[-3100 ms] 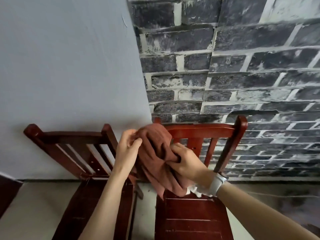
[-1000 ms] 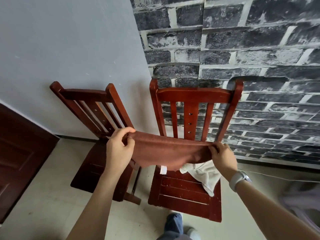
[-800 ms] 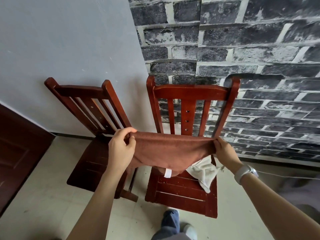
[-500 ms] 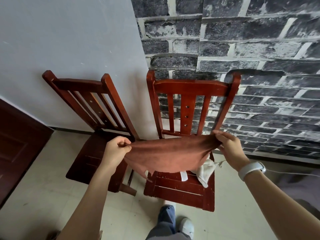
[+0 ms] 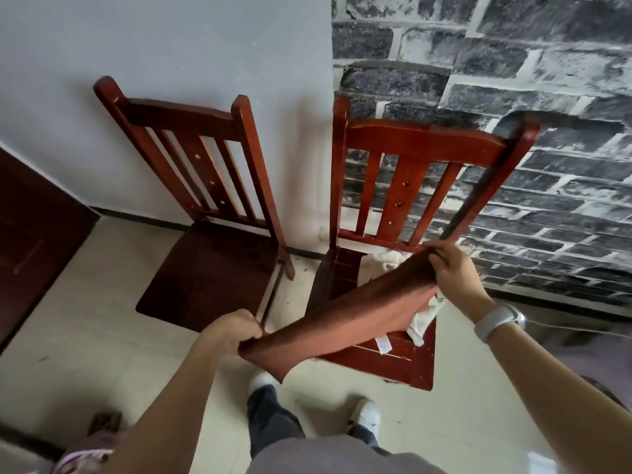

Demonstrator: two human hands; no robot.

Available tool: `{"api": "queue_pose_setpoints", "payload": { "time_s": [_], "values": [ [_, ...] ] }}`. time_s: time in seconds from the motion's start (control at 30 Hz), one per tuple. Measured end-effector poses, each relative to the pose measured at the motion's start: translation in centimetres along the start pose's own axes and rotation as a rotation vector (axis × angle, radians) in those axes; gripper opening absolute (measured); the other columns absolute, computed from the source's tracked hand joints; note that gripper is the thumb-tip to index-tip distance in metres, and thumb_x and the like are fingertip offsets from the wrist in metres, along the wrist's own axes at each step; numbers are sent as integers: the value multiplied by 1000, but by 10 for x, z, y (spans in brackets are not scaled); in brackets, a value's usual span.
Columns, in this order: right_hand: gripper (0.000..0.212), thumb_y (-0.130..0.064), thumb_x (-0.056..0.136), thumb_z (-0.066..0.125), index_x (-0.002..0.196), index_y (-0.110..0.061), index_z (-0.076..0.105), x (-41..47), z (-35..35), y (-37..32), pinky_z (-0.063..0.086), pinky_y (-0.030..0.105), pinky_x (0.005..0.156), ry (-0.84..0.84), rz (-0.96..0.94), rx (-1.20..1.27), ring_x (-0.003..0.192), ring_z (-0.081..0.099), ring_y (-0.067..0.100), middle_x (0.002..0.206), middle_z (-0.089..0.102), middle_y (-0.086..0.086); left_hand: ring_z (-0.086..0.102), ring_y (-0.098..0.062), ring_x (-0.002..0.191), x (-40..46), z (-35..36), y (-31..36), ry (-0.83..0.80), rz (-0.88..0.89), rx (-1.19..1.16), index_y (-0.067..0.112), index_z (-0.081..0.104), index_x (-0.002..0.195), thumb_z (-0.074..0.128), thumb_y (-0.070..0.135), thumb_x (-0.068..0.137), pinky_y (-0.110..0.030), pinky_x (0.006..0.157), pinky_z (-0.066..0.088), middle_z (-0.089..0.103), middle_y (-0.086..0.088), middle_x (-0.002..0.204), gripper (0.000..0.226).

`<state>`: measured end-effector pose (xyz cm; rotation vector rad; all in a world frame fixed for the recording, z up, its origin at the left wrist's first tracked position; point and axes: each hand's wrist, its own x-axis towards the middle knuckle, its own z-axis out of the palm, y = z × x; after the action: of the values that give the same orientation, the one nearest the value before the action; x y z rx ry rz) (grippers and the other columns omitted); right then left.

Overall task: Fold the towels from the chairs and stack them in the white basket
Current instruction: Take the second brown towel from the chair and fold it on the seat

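A rust-brown towel (image 5: 345, 314) is stretched taut and slanted between my two hands above the front of the right chair (image 5: 420, 145). My left hand (image 5: 232, 330) pinches its lower left end; my right hand (image 5: 456, 271) grips its upper right end. A white towel (image 5: 384, 260) lies crumpled on the right chair's seat, partly hidden behind the brown towel. The left chair (image 5: 205, 265) has a bare seat. The white basket is not in view.
Both red wooden chairs stand against the wall, grey paint on the left and brick-pattern paper on the right. A dark wooden door (image 5: 30, 230) is at the far left. My feet (image 5: 366, 413) stand on pale floor tiles. Purple fabric (image 5: 82, 456) shows at the bottom left.
The towel was taken off the right chair's backrest and spread between both hands. Over the last second my left hand dropped toward me, so the towel now slants; the view tilted down.
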<state>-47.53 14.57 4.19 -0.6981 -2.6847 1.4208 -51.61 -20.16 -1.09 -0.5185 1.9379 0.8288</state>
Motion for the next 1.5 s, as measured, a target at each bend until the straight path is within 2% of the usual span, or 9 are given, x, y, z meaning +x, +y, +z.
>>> {"api": "queue_pose_setpoints", "payload": {
  "time_s": [0.17,0.37,0.57,0.73,0.87,1.0,1.17,1.33,1.5],
  "values": [
    [22,0,92,41,102,-7,58,2,59,-40,43,31,82,63,-18,-31,92,53,21,96,55,5,60,-23,74,11,-38,-31,-118,127,-190,0,66,93,41,-16,78,-26,62,49,63,-17,80,34],
    [22,3,88,43,100,-6,59,5,134,-95,38,23,79,140,-18,10,93,52,19,95,58,5,40,-15,67,27,-126,-50,122,271,-331,19,52,75,43,-9,79,-25,58,29,47,-2,75,30],
    [29,6,81,41,84,-15,61,12,184,-132,43,17,65,184,102,117,86,55,20,92,61,7,53,-14,72,29,-199,-63,55,354,-312,16,56,115,33,-17,76,-11,48,43,56,-9,105,55],
    [28,5,83,45,88,-14,65,6,197,-138,46,30,78,166,144,103,90,57,26,94,64,11,63,-27,74,44,-220,-70,-60,179,-383,4,66,90,49,18,93,-31,64,46,66,-19,87,22],
    [30,4,85,46,94,-12,69,-1,197,-129,47,39,79,76,138,-39,93,60,38,101,67,15,66,-23,86,46,-220,-69,-32,267,-145,16,69,88,53,6,90,-23,76,50,70,-7,88,19],
    [42,11,83,43,84,-24,66,4,189,-119,47,45,87,-14,115,-93,98,59,42,106,66,15,56,-4,89,40,-221,-59,188,511,-132,18,66,93,54,-3,85,-4,73,39,63,12,91,26],
    [51,13,77,38,99,-23,66,22,186,-111,43,15,57,-86,127,-150,73,55,21,109,63,12,56,-14,97,36,-225,-47,370,572,-103,21,65,103,57,-6,81,-29,94,45,62,4,100,36],
    [49,15,76,38,112,-9,62,36,183,-113,40,29,88,-164,53,-177,109,51,27,109,54,8,55,-17,99,31,-225,-34,448,555,-78,20,65,100,58,-6,80,-35,97,45,62,-4,106,33],
    [52,14,77,39,120,-9,56,35,181,-129,33,16,76,-301,-38,-292,95,43,14,109,48,9,54,-22,102,26,-223,-33,620,517,138,14,59,120,59,1,84,-26,90,41,56,-13,116,38]
  ]
}}
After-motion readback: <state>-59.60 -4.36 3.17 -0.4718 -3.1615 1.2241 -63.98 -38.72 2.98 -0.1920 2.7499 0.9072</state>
